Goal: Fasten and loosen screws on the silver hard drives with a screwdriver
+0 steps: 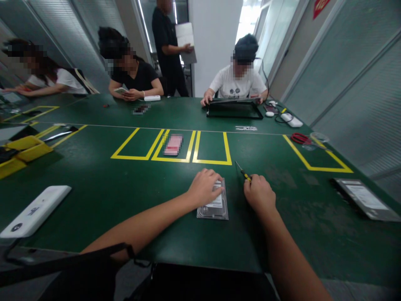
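Note:
A silver hard drive with a white label lies flat on the green table in front of me. My left hand grips it from the left, with the fingers over its far end and the thumb across the label. The hand covers part of the drive. To the right of the drive, my right hand is closed around a screwdriver with a yellow and black handle. Its thin metal shaft points away from me to the far left, apart from the drive.
Yellow tape marks areas on the table; a pink phone-like item lies in one. A larger drive-like metal unit is at right. At left are a white power bank-like device and yellow bins. Several people are across the table.

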Action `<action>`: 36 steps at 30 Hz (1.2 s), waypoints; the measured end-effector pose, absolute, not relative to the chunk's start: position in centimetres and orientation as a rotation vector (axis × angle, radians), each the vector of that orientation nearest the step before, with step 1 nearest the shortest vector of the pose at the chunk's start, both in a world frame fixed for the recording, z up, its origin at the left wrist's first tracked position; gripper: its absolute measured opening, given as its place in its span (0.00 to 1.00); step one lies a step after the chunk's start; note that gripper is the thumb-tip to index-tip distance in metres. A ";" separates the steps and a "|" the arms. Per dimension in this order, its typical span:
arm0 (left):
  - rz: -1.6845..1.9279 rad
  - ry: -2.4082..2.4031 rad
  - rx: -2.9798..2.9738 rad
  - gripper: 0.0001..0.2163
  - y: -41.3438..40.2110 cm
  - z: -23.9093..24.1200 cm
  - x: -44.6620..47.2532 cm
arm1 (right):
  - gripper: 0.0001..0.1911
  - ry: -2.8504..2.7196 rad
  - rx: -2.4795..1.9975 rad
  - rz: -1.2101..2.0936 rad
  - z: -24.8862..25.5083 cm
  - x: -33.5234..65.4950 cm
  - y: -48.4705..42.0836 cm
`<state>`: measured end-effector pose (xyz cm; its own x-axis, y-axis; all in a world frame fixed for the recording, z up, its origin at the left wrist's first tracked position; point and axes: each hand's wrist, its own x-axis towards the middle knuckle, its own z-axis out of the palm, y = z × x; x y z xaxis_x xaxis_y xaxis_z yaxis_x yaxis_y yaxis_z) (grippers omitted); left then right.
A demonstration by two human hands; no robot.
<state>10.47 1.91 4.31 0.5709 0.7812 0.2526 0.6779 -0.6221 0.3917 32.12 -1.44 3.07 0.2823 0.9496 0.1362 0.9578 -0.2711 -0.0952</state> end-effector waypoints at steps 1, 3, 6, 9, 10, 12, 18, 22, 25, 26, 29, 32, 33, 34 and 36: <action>0.613 1.166 2.549 0.12 1.2 4.0 10.1 | 0.14 -1.746 -2.356 -0.070 3.1 32.3 -1.4; 0.648 1.075 2.529 0.12 0.1 3.4 9.6 | 0.15 -1.649 -2.259 -0.061 3.1 32.8 -1.2; 0.693 1.000 2.489 0.15 -0.9 2.7 9.1 | 0.17 -1.510 -1.978 -0.056 3.1 33.5 -1.0; 0.649 0.951 2.508 0.23 -1.5 2.4 8.8 | 0.20 -1.334 -1.660 0.056 3.4 33.6 -0.8; 0.613 0.920 2.532 0.27 -1.6 2.4 8.6 | 0.21 -1.272 -1.567 0.121 3.6 33.5 -0.7; 0.524 0.810 2.604 0.30 -1.6 2.4 8.3 | 0.21 -1.173 -1.413 0.252 4.1 33.2 -0.6; 0.352 0.513 2.783 0.31 -1.3 2.3 7.5 | 0.17 -1.140 -1.193 0.368 6.3 32.0 0.0; 0.328 0.531 2.810 0.31 -1.2 2.1 7.7 | 0.16 -1.258 -1.156 0.403 7.8 31.0 0.7; 0.348 0.557 2.797 0.28 -1.2 2.2 8.0 | 0.16 -1.360 -1.151 0.332 8.6 30.2 1.5; 0.360 0.564 2.792 0.27 -1.2 2.2 8.1 | 0.16 -1.384 -1.157 0.303 8.7 30.0 1.7; 0.379 0.577 2.787 0.26 -1.3 2.4 8.1 | 0.17 -1.443 -1.207 0.224 8.7 29.4 2.5; 0.378 0.589 2.780 0.26 -1.4 2.6 8.1 | 0.18 -1.485 -1.255 0.163 8.2 29.0 3.2; 0.378 0.589 2.778 0.26 -1.4 2.6 8.1 | 0.18 -1.492 -1.261 0.156 8.0 28.9 3.4; 0.379 0.589 2.776 0.26 -1.4 2.6 8.1 | 0.18 -1.496 -1.265 0.153 7.7 28.8 3.5; 0.382 0.587 2.774 0.26 -1.4 2.6 8.1 | 0.19 -1.497 -1.270 0.154 7.1 28.7 3.7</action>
<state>8.09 -1.45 2.65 0.8827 0.4267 0.1969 0.3529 -0.8786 0.3219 28.71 3.71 7.15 0.1890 0.7526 0.6308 0.6088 0.4142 -0.6766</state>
